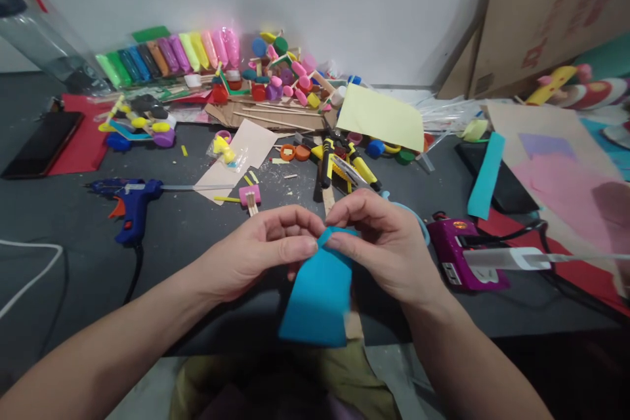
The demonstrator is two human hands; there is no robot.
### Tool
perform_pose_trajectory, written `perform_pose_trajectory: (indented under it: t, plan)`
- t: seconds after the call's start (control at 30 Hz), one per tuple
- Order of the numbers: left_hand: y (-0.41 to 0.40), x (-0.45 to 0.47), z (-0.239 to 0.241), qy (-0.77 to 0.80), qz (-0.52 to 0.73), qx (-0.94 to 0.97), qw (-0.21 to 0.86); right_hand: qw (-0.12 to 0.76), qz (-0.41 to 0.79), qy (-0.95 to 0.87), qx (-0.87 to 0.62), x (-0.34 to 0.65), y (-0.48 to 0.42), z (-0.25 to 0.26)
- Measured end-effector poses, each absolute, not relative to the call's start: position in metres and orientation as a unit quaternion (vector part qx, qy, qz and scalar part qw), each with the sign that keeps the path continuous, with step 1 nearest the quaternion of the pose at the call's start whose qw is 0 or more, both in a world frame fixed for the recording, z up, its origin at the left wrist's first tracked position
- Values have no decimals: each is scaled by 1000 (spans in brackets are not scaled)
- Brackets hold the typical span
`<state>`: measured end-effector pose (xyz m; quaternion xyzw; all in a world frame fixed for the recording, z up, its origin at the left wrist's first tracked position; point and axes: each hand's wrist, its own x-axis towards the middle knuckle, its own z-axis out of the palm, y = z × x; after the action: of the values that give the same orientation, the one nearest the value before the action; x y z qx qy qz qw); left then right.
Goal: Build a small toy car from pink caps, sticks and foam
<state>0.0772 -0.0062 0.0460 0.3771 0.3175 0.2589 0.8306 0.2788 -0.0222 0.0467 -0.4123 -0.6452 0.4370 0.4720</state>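
Observation:
A piece of blue craft paper (319, 295) hangs from both hands over the front edge of the dark table. My left hand (266, 246) pinches its upper left corner between thumb and fingers. At the top edge, close beside it, my right hand (378, 246) grips the paper the same way. The top of the sheet looks folded or bent where the fingertips meet. Behind the paper, a light wooden strip (353, 327) shows in part. Pliers with yellow and black handles (344, 161) lie just beyond the fingers.
To the left lies a blue glue gun (132, 200) with its cord. A purple power strip (465, 249) with plugs sits at right, near another blue strip (487, 177). Coloured clay packs (172, 56) and small craft parts line the wall. A cardboard box (551, 20) stands back right.

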Motion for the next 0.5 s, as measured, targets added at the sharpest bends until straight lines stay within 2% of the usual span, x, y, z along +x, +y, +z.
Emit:
perform_pose_trajectory:
  t: [0.23,0.5]
  plan:
    - [-7,76,45,332,302,394,802,433,509,-604,-434,280,-21,51]
    - [-11,79,53,346,323,497,728,410,514,-640,-398,282,-23,54]
